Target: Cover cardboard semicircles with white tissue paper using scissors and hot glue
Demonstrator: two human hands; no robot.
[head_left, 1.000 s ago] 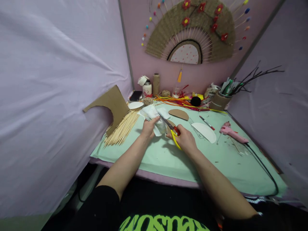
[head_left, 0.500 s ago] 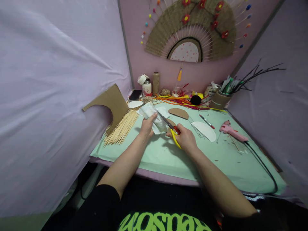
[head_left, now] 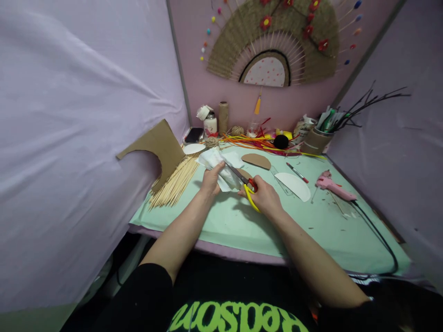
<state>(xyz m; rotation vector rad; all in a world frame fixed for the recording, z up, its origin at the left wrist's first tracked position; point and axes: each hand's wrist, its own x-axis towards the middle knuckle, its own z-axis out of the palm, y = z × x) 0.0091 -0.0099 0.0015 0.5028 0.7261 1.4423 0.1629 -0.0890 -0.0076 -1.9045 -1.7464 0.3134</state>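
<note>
My L hand [head_left: 210, 181] gripped the white sheet [head_left: 210, 158] & R hand [head_left: 266, 197] the scissors [head_left: 242, 178] against it, over the table [head_left: 221, 226] betw. front & back edges, w/ white half-round [head_left: 294, 186] & cardboard half-round [head_left: 256, 161] apparently done, sheet's cut prob. unfinished.

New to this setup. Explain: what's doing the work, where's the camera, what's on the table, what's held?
No machine here: just a person's two bare hands, seen by one head-worn camera looking forward and down. The left hand holds a crumpled white sheet. The right hand holds scissors, blades at the sheet; whether they are cutting is too small to tell. On the green tabletop lie thin wooden sticks to the left, and to the right a white half-round piece, a pen and a pink glue gun. A large fan decorates the wall behind.
</note>
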